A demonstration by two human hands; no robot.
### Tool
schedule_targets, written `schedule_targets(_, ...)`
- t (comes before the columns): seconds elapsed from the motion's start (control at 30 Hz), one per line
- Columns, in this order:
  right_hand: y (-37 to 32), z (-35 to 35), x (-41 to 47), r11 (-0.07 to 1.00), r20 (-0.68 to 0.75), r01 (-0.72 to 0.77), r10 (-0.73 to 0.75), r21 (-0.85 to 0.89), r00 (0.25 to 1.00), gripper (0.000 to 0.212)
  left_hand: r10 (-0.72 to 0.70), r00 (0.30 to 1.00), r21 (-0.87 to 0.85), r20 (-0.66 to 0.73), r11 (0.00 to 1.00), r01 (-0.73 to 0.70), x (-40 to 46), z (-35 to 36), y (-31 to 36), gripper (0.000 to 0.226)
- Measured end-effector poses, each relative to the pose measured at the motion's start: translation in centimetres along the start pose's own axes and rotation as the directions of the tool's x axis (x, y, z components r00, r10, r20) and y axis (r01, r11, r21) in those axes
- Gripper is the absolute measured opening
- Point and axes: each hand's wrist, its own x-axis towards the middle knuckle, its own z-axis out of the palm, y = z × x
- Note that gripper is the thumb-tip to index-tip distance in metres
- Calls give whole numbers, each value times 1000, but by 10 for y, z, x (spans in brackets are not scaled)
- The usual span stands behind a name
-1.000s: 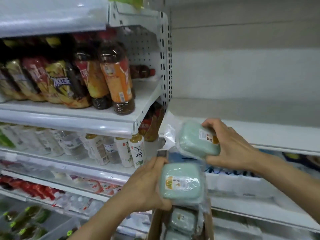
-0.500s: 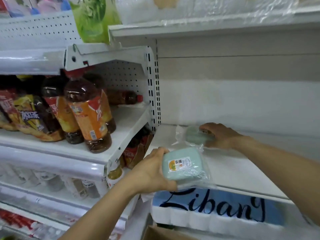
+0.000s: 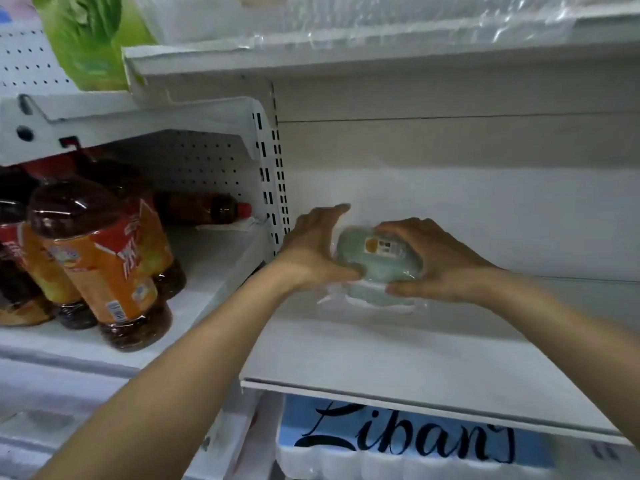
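Having reached shelf [image 3: 415, 358], green box [image 3: 377, 254] seemingly atop lower box [image 3: 377, 295], left hand [image 3: 311, 251] and right hand [image 3: 440, 261] grips holding it.

Black handwritten script reading "Ziban", its last letters blurred, runs across the blue wrapper of the pack [image 3: 398, 441] below the shelf [image 3: 415, 358]. The sticker on the green box [image 3: 381, 268] carries print too small to read. The characters on the bottles' [image 3: 104, 268] orange labels are too blurred to make out.
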Motion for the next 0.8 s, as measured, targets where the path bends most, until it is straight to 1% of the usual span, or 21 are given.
schedule_targets(0.03,9,2,3,997,-26,-61,63,54,998,79,-28,996,-12,-83,1000,27,8,2,-3,103)
schedule_targets(0.07,18,6,7,989,-44,-107,112,99,993,76,-73,987,-66,-140,996,64,14,7,-8,99)
schedule_targets(0.13,32,19,13,979,-30,-149,155,135,987,73,-147,973,-167,-178,979,118,18,25,-20,84)
schedule_targets(0.17,35,26,15,979,5,-155,156,130,988,72,-141,976,-174,-167,978,112,16,38,-27,80)
schedule_targets(0.23,40,40,18,985,52,-139,134,102,990,73,-66,993,-166,-94,985,50,9,62,-41,81)
schedule_targets(0.3,43,45,19,988,41,-121,118,98,992,73,1,1000,-196,-17,981,-5,4,79,-50,85)
schedule_targets(0.4,47,47,22,992,-6,-103,104,75,995,69,1,1000,-297,-10,955,-4,2,92,-54,87)
schedule_targets(0.5,47,47,19,997,-57,-77,78,12,995,66,-23,999,-265,-43,964,10,4,100,-52,88)
schedule_targets(0.6,49,52,18,991,-62,-44,36,-125,997,80,-44,996,-220,-82,975,25,13,106,-52,84)
schedule_targets(0.67,53,56,25,971,-85,-70,52,-230,995,82,-54,995,-197,-87,980,36,22,109,-51,83)
schedule_targets(0.7,54,58,29,962,-96,-94,72,-255,993,82,-59,994,-184,-89,982,42,26,109,-50,83)
schedule_targets(0.8,57,61,38,955,-113,-132,105,-265,988,82,-68,993,-159,-92,986,53,37,110,-48,84)
